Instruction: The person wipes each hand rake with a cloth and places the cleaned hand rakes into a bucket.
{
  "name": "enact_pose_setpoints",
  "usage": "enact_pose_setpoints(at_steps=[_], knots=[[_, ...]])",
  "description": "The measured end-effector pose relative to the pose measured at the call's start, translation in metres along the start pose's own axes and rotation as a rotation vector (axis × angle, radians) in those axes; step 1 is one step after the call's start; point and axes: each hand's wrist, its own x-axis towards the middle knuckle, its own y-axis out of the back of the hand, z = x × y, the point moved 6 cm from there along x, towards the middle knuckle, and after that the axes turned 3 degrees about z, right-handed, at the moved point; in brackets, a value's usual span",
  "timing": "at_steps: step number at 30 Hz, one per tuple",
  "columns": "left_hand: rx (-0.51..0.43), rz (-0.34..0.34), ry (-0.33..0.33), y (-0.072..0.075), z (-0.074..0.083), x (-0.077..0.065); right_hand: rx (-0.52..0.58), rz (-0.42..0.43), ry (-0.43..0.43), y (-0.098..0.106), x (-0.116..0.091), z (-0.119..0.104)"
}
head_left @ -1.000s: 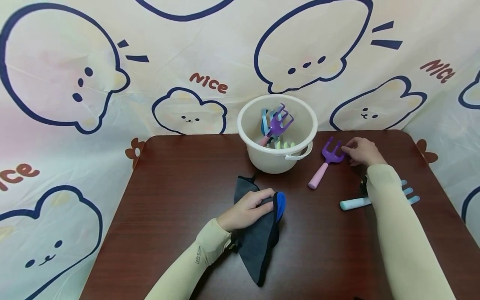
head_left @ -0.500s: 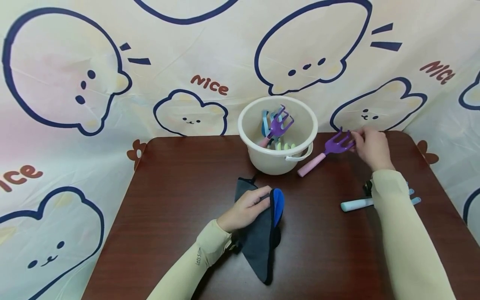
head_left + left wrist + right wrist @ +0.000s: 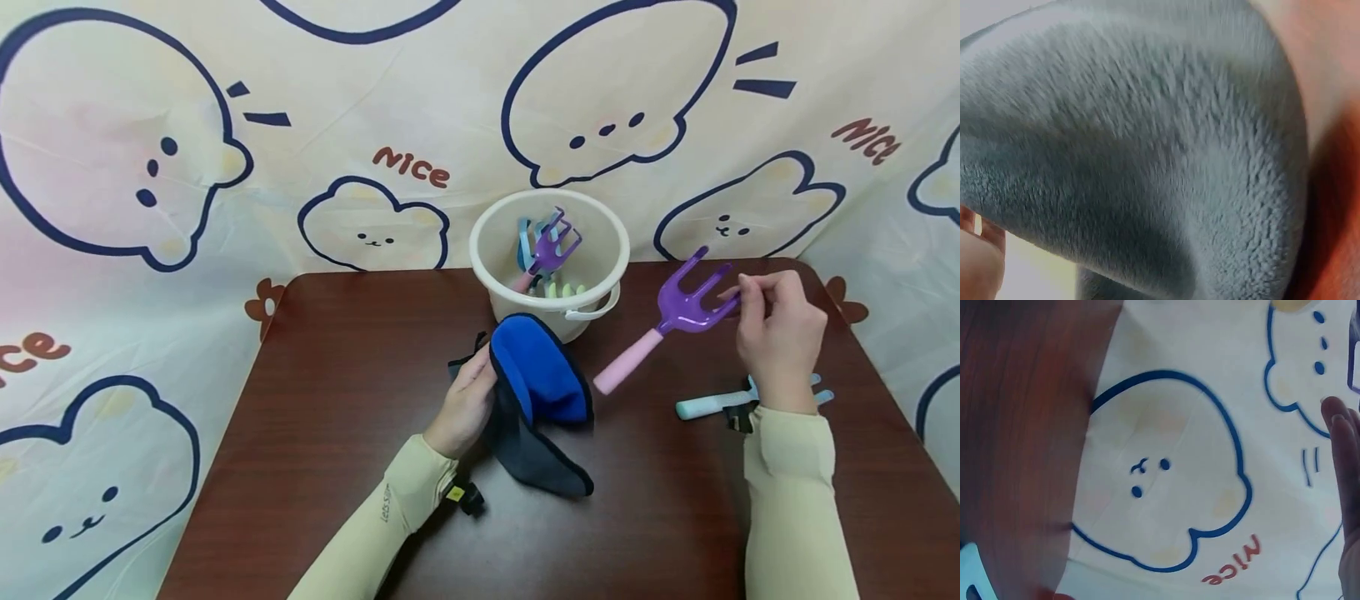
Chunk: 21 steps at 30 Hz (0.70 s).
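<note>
My left hand (image 3: 461,408) grips a cloth (image 3: 543,375), grey on one side and bright blue on the other, with a black edge. It hangs folded over in front of the bucket, and its plush grey side (image 3: 1147,125) fills most of the left wrist view. With fingertips and thumb, my right hand (image 3: 783,337) pinches a tine of a purple toy garden fork (image 3: 688,312). The fork is raised, its pink handle (image 3: 628,362) angled down to the left toward the cloth. Only the fingers (image 3: 1342,444) show at the right edge of the right wrist view.
A cream bucket (image 3: 516,308) at the table's back edge holds another purple fork (image 3: 551,250) and blue and green toy tools. A light blue toy rake (image 3: 708,406) lies under my right wrist. Printed fabric (image 3: 405,100) hangs behind the brown table (image 3: 337,400).
My right hand has taken hold of the purple fork by a tine, lifted it off the table and drawn it nearer. My left hand has raised and turned the cloth, exposing more blue.
</note>
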Motion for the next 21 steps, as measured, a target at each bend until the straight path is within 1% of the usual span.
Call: enact_pose_setpoints(at_steps=[3, 6, 7, 9, 10, 11, 13, 15, 17, 18, 21], knots=[[-0.029, 0.003, 0.063, -0.003, -0.008, 0.000, 0.073, 0.025, 0.060, 0.002, -0.007, -0.015], [-0.019, -0.011, 0.175, -0.011, -0.019, -0.002, 0.133, 0.048, 0.086, 0.001, -0.011, -0.032], [-0.004, -0.027, 0.207, -0.014, -0.023, -0.002, 0.149, 0.052, 0.092, -0.001, -0.012, -0.038], [0.057, -0.079, 0.237, -0.023, -0.028, -0.003, 0.174, 0.059, 0.103, -0.004, -0.015, -0.050], [0.101, -0.108, 0.237, -0.027, -0.030, -0.004, 0.187, 0.061, 0.114, -0.005, -0.016, -0.055], [0.153, -0.138, 0.222, -0.031, -0.032, -0.004, 0.196, 0.058, 0.125, -0.008, -0.018, -0.061], [0.274, -0.184, 0.172, -0.037, -0.035, -0.005, 0.216, 0.044, 0.141, -0.012, -0.021, -0.070], [0.356, -0.218, 0.122, -0.042, -0.036, -0.007, 0.266, 0.018, 0.148, -0.017, -0.025, -0.076], [0.393, -0.232, 0.081, -0.045, -0.036, -0.008, 0.339, -0.019, 0.127, -0.024, -0.027, -0.079], [0.404, -0.232, 0.074, -0.045, -0.036, -0.009, 0.397, -0.044, 0.106, -0.027, -0.028, -0.079], [0.419, -0.219, 0.082, -0.045, -0.037, -0.009, 0.589, -0.142, 0.013, -0.038, -0.032, -0.076]])
